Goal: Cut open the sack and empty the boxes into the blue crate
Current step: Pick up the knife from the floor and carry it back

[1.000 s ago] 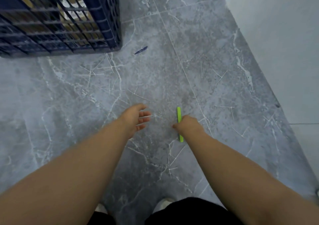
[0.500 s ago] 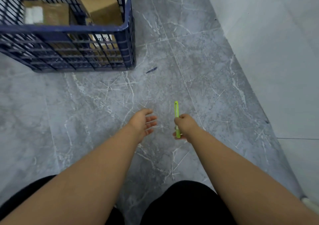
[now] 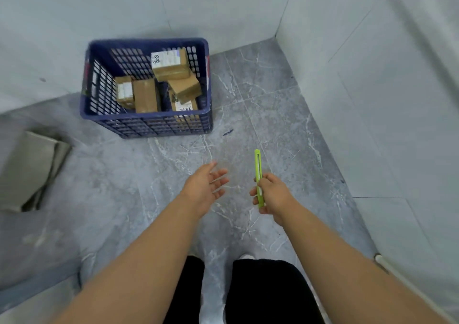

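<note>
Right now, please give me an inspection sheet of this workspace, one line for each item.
Surface: grey marbled tile floor, bare between the hands and the crate.
Job's things: blue crate stands against the wall; cardboard boxes lie inside it; the folded pale sack lies flat at the left.
Clutter: small dark blue scrap on the floor beside the crate.
Hands: left hand open and empty; right hand shut on the green cutter, pointing away from the person.
Cables: nothing seen.
Surroundings: pale walls meet in a corner; white pipe at the lower right.
</note>
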Demonstrator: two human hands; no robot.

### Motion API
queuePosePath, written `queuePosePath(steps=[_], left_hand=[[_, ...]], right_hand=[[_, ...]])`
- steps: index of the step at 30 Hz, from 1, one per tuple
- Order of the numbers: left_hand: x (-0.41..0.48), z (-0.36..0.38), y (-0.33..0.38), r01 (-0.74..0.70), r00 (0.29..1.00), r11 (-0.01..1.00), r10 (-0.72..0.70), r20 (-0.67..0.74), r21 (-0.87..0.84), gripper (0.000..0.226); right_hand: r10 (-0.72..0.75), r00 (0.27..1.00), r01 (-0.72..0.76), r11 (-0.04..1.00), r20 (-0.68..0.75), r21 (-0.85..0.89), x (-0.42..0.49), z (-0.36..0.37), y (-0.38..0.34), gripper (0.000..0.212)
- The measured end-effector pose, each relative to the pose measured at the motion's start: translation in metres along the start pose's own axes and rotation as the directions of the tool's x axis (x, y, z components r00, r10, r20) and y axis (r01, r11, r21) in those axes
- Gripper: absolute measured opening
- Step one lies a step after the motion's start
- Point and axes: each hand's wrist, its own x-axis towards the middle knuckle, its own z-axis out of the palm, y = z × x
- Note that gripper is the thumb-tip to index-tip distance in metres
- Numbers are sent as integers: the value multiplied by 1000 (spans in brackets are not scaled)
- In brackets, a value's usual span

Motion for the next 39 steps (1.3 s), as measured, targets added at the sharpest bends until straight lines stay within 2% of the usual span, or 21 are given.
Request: queuePosePath(steps=[2,8,14,19,21,25,29,31,36,39], left_hand=[[-34,0,18,-2,1000,997,2,-5,-73,24],[-143,11,66,-39,999,991,41,8,-126,24],[-247,30,111,-209,977,976,211,27,-58,29],[-324,38,122,-330,940,927,339,26,-178,22],[-351,40,119,-349,928,904,369,40,-249,19],[-397,36,117,-435,883,858,466,57,-272,17],[-433,23,113,-609,768,704,638,-51,-365,18],[-451,17,108,-647,731,659,678,-68,-382,20],[-499,2,80,-667,694,650,720,15,-364,21],[-521,-12,49,-646,700,663,712,53,-377,21]], right_hand=[[10,1000,-9,999,-29,33,-35,-5,-16,16],[-18,999,21,999,-49,50,-142,-26,-66,18],[-205,979,206,978,-18,19,-238,-45,-117,18],[-294,955,284,941,27,184,-307,-52,-136,16],[-314,949,296,924,40,241,-331,-52,-136,16],[-341,939,313,901,43,301,-374,-50,-134,16],[-395,919,374,881,16,289,-408,-41,-129,22],[-423,906,400,860,6,317,-423,-35,-121,27],[-457,890,411,812,13,415,-464,-22,-80,40],[-490,872,435,788,16,435,-493,-20,-46,42]])
